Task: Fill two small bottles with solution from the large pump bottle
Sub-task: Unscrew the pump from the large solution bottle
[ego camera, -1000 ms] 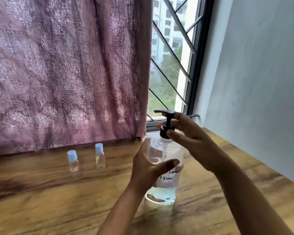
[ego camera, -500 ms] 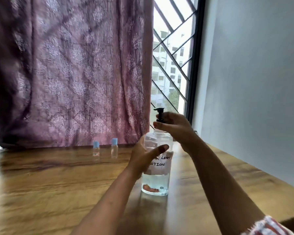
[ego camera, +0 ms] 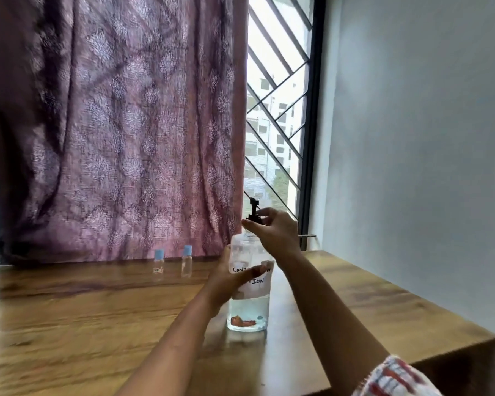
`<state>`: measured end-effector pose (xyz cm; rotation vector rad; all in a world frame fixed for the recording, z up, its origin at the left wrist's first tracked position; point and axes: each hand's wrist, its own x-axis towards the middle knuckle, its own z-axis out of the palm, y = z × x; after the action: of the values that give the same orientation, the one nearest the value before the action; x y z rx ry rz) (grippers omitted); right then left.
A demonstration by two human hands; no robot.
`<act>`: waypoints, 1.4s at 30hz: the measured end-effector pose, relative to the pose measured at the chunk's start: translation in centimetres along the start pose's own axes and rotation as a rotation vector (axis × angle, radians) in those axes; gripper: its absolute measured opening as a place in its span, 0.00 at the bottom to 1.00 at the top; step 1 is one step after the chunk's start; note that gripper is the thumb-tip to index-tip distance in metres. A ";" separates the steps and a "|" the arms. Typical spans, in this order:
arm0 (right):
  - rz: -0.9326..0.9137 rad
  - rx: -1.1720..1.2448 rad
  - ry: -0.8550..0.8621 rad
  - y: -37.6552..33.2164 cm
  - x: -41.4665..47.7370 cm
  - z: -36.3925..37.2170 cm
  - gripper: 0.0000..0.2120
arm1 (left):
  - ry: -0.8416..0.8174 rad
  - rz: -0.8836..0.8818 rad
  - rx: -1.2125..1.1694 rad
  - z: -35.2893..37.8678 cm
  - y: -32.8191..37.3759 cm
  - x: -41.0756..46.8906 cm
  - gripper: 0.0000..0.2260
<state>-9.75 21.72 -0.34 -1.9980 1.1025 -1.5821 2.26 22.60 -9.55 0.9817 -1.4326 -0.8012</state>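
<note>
We are steadying the large pump bottle (ego camera: 247, 310), upright on the wooden table (ego camera: 97, 324), with our left hand (ego camera: 226, 284): fingers are curling round its labelled middle, thumb lying across the label. Our right hand (ego camera: 275, 232) is pinching the black pump (ego camera: 253, 210) at its collar, fingertips narrow on the neck. The first small bottle (ego camera: 158, 261) and the second small bottle (ego camera: 187, 260), both blue-capped, are standing side by side near the curtain (ego camera: 126, 124), well left of both hands.

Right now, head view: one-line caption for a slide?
Left hand steadies the large pump bottle, right hand grips its pump collar; two blue-capped small bottles stand behind.
</note>
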 end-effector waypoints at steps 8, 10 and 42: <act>-0.010 0.150 -0.159 1.4 1.5 -0.7 0.09 | -0.058 -0.047 0.013 -0.9 -1.0 1.7 0.34; -0.010 0.155 -0.160 1.7 1.7 -0.3 0.11 | -0.047 -0.045 -0.001 -0.8 -1.4 2.0 0.35; 0.009 0.194 0.028 0.0 4.3 -0.7 0.12 | 0.125 -0.020 0.270 -1.1 -4.0 1.3 0.31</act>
<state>-10.09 18.59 2.71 -1.8473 0.9274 -1.6491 3.87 19.79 -12.50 1.2305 -1.4476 -0.5586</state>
